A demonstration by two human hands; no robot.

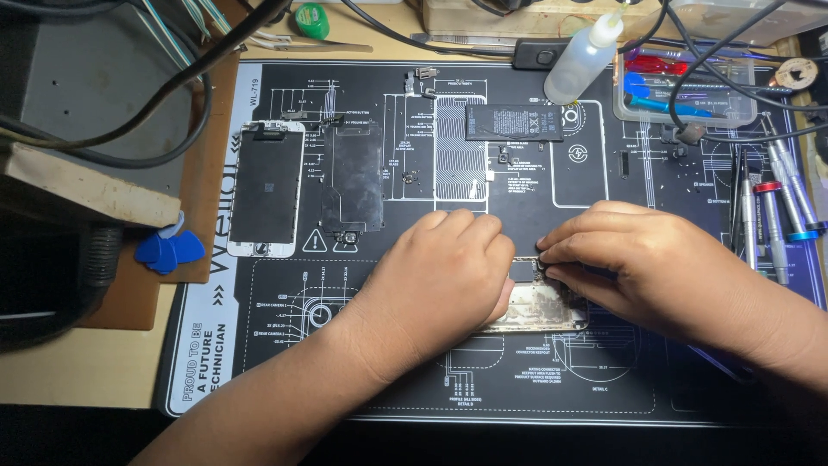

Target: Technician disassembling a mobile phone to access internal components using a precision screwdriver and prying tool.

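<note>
Left hand (448, 276) curls over the phone housing (539, 306) from 9 o'clock, pinning its left end to the mat (604, 380). Housing lies mid-bench, long axis 9–3. Right hand (638, 259) comes in from 3 o'clock, fingertips (552, 255) pinched narrow at the top edge; contents unclear.

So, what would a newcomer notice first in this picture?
Two hands meet at the centre of the black printed work mat: the left hand steadies an opened silver phone housing while the right hand pinches at its top edge. At the left lies a white-framed phone screen, and a black rectangular battery above.
</note>
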